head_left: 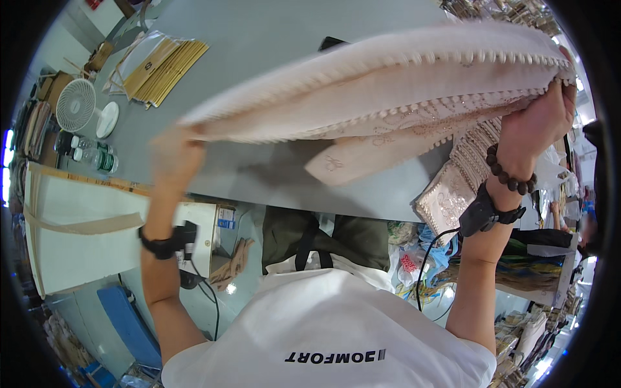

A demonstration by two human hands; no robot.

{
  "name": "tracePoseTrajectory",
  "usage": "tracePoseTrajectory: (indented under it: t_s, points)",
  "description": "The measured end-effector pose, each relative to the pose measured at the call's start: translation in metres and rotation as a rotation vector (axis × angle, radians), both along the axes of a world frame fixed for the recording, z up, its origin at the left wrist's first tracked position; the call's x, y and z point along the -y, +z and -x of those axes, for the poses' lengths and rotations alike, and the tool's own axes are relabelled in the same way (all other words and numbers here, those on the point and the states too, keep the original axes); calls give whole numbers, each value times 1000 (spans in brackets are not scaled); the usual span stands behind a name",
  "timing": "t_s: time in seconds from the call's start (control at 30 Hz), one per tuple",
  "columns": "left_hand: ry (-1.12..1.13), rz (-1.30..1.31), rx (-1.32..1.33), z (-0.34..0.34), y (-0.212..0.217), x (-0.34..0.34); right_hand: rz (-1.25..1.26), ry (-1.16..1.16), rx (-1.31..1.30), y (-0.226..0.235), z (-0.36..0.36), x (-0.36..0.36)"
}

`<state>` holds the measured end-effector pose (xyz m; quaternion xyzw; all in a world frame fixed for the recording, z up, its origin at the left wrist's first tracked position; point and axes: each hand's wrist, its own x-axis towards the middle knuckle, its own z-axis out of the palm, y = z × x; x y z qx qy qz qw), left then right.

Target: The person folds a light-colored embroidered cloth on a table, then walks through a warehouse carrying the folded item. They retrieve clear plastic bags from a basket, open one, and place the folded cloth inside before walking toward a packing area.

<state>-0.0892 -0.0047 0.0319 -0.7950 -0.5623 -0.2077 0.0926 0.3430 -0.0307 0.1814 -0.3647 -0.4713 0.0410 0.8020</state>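
Observation:
A long pale pink embroidered fabric piece [388,84] with a beaded, scalloped edge is stretched in the air above the grey table [259,39]. My left hand [176,155] grips its left end, blurred by motion. My right hand [540,123] grips the right end, higher up; that wrist wears a dark bead bracelet and a black band. A loose flap of the fabric hangs down in the middle.
A stack of similar embroidered pieces [462,174] lies at the table's right edge. Yellow-brown flat packs [162,64] sit at the far left, with a small white fan [77,107] and bottles [90,155]. A white cabinet [77,226] stands below left.

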Motion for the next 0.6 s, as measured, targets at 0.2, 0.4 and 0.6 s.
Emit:
tracePoseTrajectory:
  t_s: [0.2,0.4,0.6]
  points:
    - [-203,-532,276,43,102,-19,-28,219,11,-7,-18,17]
    - [19,-542,405,34,132,-70,160,93,56,-7,-29,-44]
    - [51,-279,543,25,142,-180,521,301,-207,-27,-45,-144]
